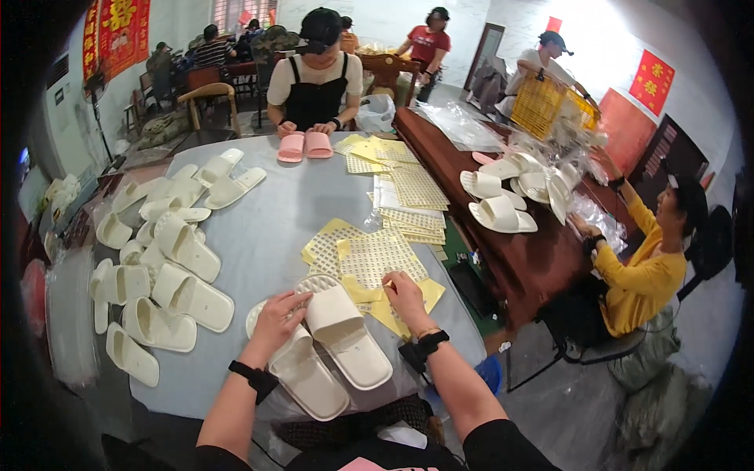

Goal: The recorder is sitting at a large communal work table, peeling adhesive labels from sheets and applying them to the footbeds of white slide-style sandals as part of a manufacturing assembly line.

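Note:
Two cream slippers lie side by side in front of me, toes away: the left slipper (312,386) and the right slipper (357,357). My left hand (276,322) is closed at their straps, with its fingertips against the left edge of the right slipper. Just beyond and to the right, my right hand (406,302) is in a pinch above the yellow sticker sheets (382,257). Whatever is between its fingertips is too small to make out. The sheets carry rows of small dark marks and partly overlap one another.
Many cream slippers (182,292) are heaped along the left of the grey table (271,212). More sticker sheets (416,187) are stacked to the right. Opposite, a person handles pink slippers (304,146). Right, a yellow-sleeved person reaches toward slippers (503,213) on a brown table.

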`<state>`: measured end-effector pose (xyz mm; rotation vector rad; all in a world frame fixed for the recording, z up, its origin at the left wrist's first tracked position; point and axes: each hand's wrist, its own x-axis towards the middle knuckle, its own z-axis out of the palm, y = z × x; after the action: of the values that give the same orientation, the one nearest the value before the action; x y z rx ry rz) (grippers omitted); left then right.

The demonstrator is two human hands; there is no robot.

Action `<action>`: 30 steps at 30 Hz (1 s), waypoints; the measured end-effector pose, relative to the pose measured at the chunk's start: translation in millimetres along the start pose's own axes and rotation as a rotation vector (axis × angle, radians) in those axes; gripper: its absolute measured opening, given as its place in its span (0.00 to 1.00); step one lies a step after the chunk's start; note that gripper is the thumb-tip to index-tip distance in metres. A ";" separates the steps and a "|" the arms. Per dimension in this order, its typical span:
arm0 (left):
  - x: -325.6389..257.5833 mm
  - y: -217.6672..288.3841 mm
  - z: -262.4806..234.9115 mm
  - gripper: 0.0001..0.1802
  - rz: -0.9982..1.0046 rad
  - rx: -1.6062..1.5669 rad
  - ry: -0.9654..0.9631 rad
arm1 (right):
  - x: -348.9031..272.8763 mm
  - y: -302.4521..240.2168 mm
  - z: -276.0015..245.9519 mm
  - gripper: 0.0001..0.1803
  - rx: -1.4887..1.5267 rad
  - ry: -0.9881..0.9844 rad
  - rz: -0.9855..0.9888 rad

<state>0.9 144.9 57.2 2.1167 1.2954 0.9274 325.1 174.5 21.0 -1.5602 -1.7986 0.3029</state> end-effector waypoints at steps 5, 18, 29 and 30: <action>0.8 -6.9 1.2 0.20 0.007 0.007 0.006 | 3.2 -6.9 -3.6 0.05 0.036 -0.002 0.041; -1.0 -4.5 0.3 0.21 0.038 0.033 -0.012 | 4.4 -0.8 -3.5 0.06 -0.003 -0.013 -0.051; -2.5 -2.9 -0.3 0.21 0.027 0.031 -0.032 | -1.1 -5.5 -6.2 0.06 0.028 -0.018 0.002; -2.6 -6.6 0.4 0.21 0.045 0.046 -0.019 | -0.5 -5.8 -4.7 0.06 0.031 -0.022 0.005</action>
<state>-3.4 145.4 51.6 2.1929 1.2756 0.9021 323.8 171.4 27.7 -1.5459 -1.7993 0.3501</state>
